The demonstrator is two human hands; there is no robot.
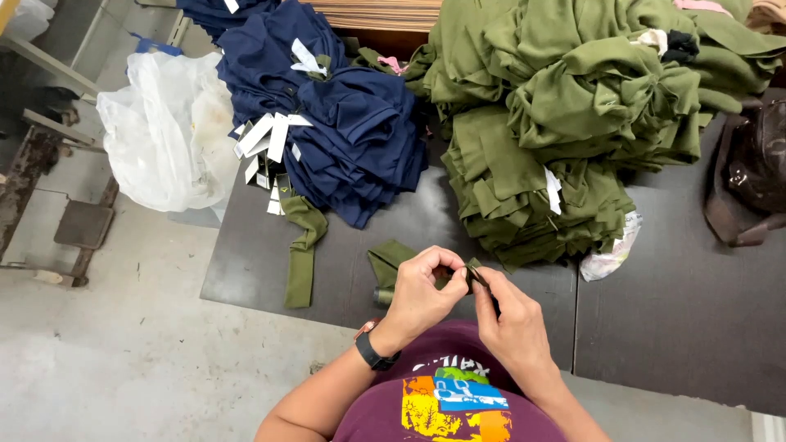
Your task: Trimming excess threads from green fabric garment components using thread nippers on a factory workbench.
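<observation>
The left hand and right hand pinch a small folded piece of soft olive cloth between narrow fingertips, just above the near edge of the dark table. Its long axis cannot be told (it is mostly hidden). Farther up the table lie a rumpled olive pile, a navy pile and one limp olive strip.

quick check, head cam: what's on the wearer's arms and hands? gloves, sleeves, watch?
Both hands bare, no gloves: left hand, right hand. A black wristband with a small reddish edge, watch-like, sits on the left wrist. Forearms are uncovered; no sleeves reach them. The maroon shirt with a multicoloured chest print shows below.
</observation>
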